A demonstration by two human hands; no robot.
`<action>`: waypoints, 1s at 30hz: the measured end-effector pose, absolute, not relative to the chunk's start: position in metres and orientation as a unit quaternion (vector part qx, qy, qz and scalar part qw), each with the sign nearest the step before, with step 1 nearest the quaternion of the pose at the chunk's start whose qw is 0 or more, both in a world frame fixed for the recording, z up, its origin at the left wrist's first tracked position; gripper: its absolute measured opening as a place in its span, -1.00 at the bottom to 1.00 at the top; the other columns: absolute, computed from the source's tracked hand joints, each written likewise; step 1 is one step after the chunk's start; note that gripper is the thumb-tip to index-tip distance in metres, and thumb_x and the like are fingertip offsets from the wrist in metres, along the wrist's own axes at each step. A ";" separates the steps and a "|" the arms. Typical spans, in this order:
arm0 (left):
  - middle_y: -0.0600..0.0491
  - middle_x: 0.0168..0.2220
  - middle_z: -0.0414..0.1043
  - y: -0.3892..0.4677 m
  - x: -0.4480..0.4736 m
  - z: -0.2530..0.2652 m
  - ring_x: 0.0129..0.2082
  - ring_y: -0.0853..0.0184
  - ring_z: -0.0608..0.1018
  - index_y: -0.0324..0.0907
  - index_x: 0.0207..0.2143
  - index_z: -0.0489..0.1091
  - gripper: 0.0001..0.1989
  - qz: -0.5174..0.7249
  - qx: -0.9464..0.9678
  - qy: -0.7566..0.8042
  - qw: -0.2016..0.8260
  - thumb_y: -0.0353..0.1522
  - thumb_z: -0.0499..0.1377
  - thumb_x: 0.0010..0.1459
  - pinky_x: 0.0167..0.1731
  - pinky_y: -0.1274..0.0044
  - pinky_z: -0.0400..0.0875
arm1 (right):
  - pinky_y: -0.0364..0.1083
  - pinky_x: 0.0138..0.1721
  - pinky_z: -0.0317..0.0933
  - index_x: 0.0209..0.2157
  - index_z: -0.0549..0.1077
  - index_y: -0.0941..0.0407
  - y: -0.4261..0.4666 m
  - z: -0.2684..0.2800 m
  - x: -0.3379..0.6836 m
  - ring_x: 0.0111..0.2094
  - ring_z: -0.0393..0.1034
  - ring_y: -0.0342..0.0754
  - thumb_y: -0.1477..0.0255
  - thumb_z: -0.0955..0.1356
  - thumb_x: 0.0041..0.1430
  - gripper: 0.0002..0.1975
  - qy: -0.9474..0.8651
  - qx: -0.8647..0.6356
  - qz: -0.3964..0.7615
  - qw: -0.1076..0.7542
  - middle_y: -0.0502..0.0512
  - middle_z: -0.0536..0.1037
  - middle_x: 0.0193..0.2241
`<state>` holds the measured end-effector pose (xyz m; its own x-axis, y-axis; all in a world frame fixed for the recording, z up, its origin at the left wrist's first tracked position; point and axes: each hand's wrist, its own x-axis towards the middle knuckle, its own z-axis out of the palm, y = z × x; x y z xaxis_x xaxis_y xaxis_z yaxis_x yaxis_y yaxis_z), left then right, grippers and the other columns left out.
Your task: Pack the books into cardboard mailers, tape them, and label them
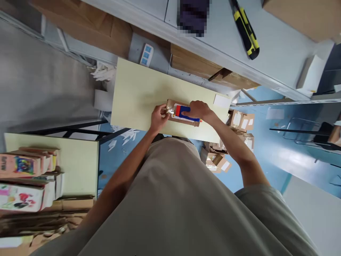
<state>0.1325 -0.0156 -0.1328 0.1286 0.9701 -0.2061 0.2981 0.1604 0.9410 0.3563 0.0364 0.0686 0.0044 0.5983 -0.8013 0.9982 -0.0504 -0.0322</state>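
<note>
A small brown cardboard box [193, 123] lies on the pale yellow tabletop [135, 92] in front of my body. Clear shiny tape [170, 108] covers its left end. At that end my left hand [158, 118] is closed, with thumb and fingertips gripping the box's edge beside the tape. My right hand [199, 109] is wrapped over a blue and red tape dispenser [183, 111], which rests over the top of the box. The dispenser's far end is partly hidden by the right hand. A white label or paper shows partly beneath the dispenser.
Above the table runs a grey shelf [218, 42] with a yellow and black box cutter [246, 33]. A white power strip [146, 55] sits behind the tabletop. Cardboard boxes [218, 161] lie on the blue floor at right. Stacked flattened cartons [29, 163] fill a side table at left.
</note>
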 end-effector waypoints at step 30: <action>-0.07 -0.15 0.75 -0.015 0.177 -0.130 -0.11 0.17 0.76 -0.21 -0.17 0.70 -0.83 0.371 0.447 0.743 0.334 -0.29 0.38 0.30 0.07 0.36 0.68 | 0.00 -0.22 0.32 -0.14 0.70 0.19 -0.083 0.111 0.548 -0.19 0.64 0.20 -0.14 0.36 0.53 -0.36 0.566 0.669 -0.438 0.202 0.35 0.71 -0.28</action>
